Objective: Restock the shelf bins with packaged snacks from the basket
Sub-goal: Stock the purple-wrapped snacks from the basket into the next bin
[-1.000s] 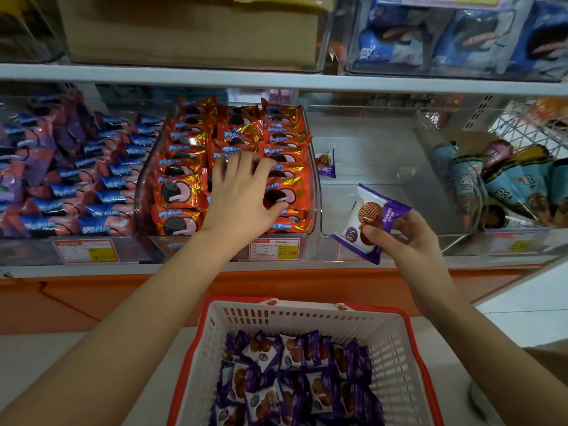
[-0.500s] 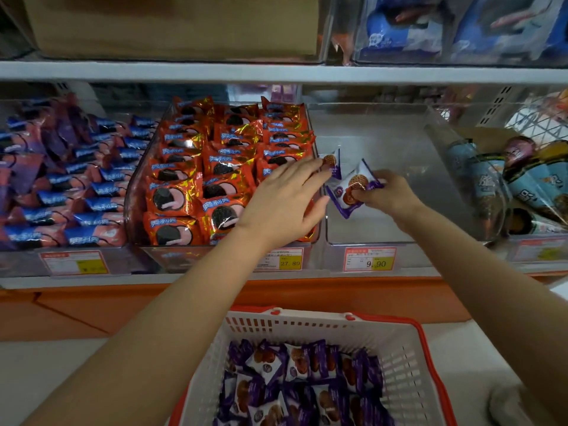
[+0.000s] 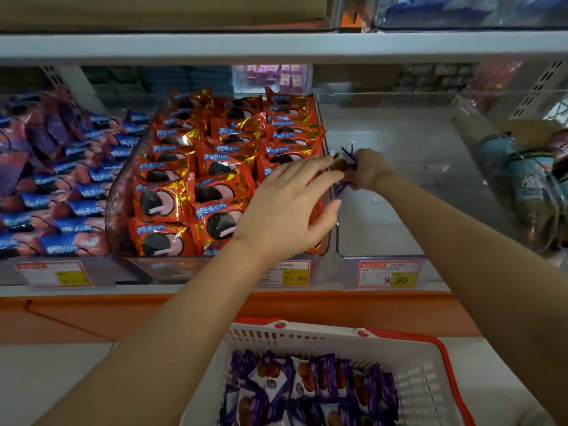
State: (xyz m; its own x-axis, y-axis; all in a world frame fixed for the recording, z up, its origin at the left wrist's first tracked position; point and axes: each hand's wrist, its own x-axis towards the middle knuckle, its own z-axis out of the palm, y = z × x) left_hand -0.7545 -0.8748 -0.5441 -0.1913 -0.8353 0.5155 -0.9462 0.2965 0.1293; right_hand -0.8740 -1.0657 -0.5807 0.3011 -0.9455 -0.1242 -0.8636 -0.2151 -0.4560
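Restocking is judged barely begun: one purple snack packet (image 3: 346, 162) is pinched by the right hand (image 3: 370, 172) inside the clear bin (image 3: 384, 256), with the left hand (image 3: 292, 207) held flat alongside. The basket (image 3: 424, 379) is left well filled.

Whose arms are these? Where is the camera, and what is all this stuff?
There is no machine here, just a person filling a shop shelf. The camera sits on their head, so you look down on their own two arms. The right hand pinches a purple packet inside a clear bin that looks nearly bare. The left hand lies flat, fingers straight, over the orange packets in the next bin. Below stands a white basket with a red rim, holding more purple packets.
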